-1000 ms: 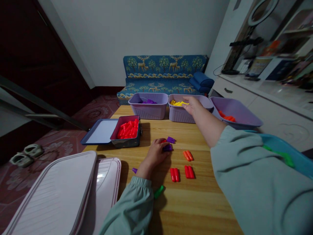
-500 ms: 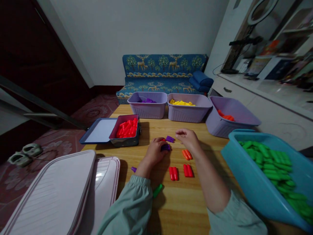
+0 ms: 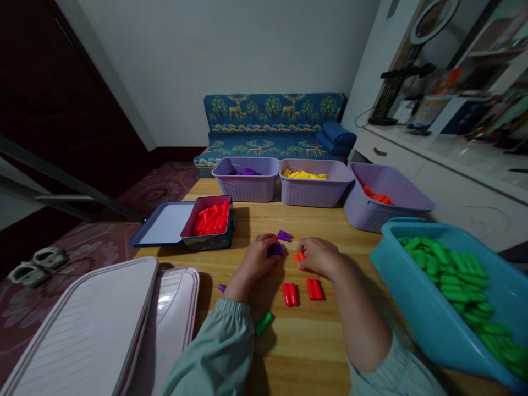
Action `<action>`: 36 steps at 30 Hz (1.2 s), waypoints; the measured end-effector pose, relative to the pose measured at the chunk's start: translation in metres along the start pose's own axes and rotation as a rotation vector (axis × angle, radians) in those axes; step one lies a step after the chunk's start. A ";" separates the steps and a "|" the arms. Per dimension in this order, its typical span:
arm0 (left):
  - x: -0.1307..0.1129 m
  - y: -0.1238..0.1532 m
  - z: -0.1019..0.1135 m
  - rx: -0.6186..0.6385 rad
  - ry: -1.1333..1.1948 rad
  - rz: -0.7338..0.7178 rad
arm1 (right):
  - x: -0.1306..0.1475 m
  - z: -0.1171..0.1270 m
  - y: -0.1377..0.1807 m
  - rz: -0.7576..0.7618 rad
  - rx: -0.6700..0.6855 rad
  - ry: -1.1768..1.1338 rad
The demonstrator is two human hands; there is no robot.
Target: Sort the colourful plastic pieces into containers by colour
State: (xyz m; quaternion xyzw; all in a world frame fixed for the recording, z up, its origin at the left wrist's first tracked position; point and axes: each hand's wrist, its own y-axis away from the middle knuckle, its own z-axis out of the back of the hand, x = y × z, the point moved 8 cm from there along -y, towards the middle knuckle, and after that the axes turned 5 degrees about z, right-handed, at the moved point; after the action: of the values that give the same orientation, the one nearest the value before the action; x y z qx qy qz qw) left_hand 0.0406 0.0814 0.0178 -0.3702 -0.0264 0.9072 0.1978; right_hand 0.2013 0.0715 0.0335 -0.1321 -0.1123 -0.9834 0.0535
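Observation:
My left hand [image 3: 258, 258] rests on the table with its fingers curled round purple plastic pieces [image 3: 276, 249]. A bit of a red piece shows at its fingertips. My right hand [image 3: 319, 256] pinches small orange plastic pieces [image 3: 300, 257] at table height, just right of the left hand. Another purple pair [image 3: 284, 236] lies beyond both hands. Nearer to me lie two sets of red tube-shaped pieces, a left set [image 3: 290, 295] and a right set [image 3: 315, 289]. A green piece [image 3: 263, 323] is beside my left sleeve, and a purple one [image 3: 222, 287] pokes out left of the wrist.
Along the back stand lilac bins with purple [image 3: 246, 192], yellow [image 3: 313, 195] and orange pieces [image 3: 367, 212]. A teal tub [image 3: 396, 275] of green pieces is at the right. An open tin [image 3: 214, 242] of red pieces and stacked lids [image 3: 103, 308] are at the left.
My right hand has come down and nearer to me, onto the orange pieces, and now grips them. My left hand stays where it was on the purple pieces.

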 end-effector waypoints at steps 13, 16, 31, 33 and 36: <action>0.057 0.005 0.023 -0.398 0.831 0.472 | 0.039 -0.002 -0.014 0.258 -0.374 -0.250; 0.060 0.008 0.018 -0.370 1.066 0.577 | 0.047 -0.002 -0.012 0.379 -0.423 -0.212; 0.033 0.010 0.014 -0.133 1.768 0.652 | 0.078 -0.017 -0.004 0.501 -0.310 -0.090; 0.032 0.010 0.013 -0.106 1.803 0.639 | 0.076 -0.018 -0.004 0.467 -0.315 -0.068; 0.034 0.010 0.011 -0.083 1.794 0.635 | 0.071 -0.017 -0.008 0.411 -0.336 -0.092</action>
State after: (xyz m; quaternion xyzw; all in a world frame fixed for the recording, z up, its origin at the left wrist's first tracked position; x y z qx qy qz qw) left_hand 0.0077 0.0863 0.0016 -0.9250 0.2047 0.2948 -0.1246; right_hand 0.1283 0.0700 0.0349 -0.2039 0.0795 -0.9497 0.2239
